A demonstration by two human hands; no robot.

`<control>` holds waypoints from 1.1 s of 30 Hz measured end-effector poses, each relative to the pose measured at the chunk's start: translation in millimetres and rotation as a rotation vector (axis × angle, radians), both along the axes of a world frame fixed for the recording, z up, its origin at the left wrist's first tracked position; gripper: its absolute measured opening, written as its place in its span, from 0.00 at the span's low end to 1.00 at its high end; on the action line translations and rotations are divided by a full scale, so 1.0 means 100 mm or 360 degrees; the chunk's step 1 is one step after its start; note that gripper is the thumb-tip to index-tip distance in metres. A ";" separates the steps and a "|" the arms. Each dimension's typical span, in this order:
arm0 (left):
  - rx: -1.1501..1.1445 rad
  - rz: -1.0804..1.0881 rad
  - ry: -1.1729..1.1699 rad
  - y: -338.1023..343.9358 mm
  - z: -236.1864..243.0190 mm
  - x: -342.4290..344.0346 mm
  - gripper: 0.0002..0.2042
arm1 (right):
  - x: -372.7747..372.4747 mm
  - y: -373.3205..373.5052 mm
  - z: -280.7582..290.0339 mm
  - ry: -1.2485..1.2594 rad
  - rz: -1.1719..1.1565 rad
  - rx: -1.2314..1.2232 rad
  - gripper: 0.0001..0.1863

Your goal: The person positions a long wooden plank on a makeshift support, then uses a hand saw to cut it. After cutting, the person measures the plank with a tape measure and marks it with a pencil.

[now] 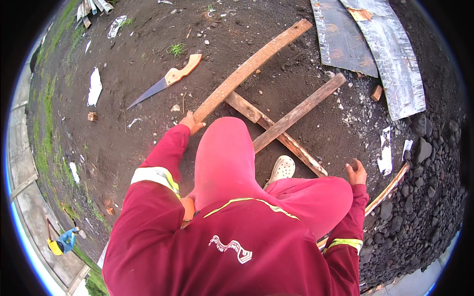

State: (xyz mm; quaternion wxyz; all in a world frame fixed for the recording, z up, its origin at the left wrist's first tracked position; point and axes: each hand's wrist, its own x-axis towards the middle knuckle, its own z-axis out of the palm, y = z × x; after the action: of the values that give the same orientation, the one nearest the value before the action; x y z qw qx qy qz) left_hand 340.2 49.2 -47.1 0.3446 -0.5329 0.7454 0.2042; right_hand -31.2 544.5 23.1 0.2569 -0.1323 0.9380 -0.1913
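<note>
My left hand [192,123] is closed on the near end of a long brown wooden plank [256,61], which slants away to the upper right. Under it lies another piece of lumber [244,107], running toward the lower right, and a greyer plank [308,106] crosses over that one. Beside my bent right knee, my right hand [356,172] hangs with curled fingers apart, holding nothing. A handsaw [177,74] with a pale wooden handle rests on the dirt left of the long plank, out of reach of both hands' fingers.
Weathered metal sheets [370,44] lie at the upper right. Dark stones [405,212] are heaped on the right, with a wood strip [387,190] beside them. White scraps [95,86] and wood blocks [92,116] dot the soil. Another person [64,241] is far off at lower left.
</note>
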 end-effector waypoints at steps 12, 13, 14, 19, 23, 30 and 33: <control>0.0026 0.0148 0.0404 0.10 -0.12 0.13 0.35 | 0.54 -1.40 1.49 -0.0152 0.0249 -0.0960 0.18; 0.0045 0.0156 0.0404 0.09 -0.12 0.14 0.35 | 0.62 -1.53 1.42 -0.0113 0.0304 -0.0877 0.18; 0.0030 0.0144 0.0420 0.09 -0.12 0.15 0.35 | 0.69 -1.64 1.36 -0.0126 0.0224 -0.0705 0.17; 0.0070 0.0001 0.0404 -0.02 -0.12 0.13 0.33 | 0.84 -2.22 0.91 0.0134 0.1169 0.0202 0.24; 0.0068 0.0138 0.0510 0.00 -0.18 0.14 0.31 | 1.13 -2.88 0.19 0.0112 0.1465 0.0693 0.33; 0.0080 0.0134 0.0644 -0.07 -0.13 0.21 0.29 | 1.69 -3.27 -0.80 0.0250 0.1209 0.0640 0.31; 0.0061 0.0171 0.0716 -0.14 0.04 0.26 0.28 | 1.67 -3.34 -0.91 0.0248 0.1208 0.0587 0.29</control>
State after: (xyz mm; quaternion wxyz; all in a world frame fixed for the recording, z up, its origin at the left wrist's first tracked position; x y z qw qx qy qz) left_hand 366.5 35.6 -42.8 0.1684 -0.5063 0.7699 0.3501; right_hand 135.5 210.5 -67.7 0.2569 -0.4339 0.8579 0.0984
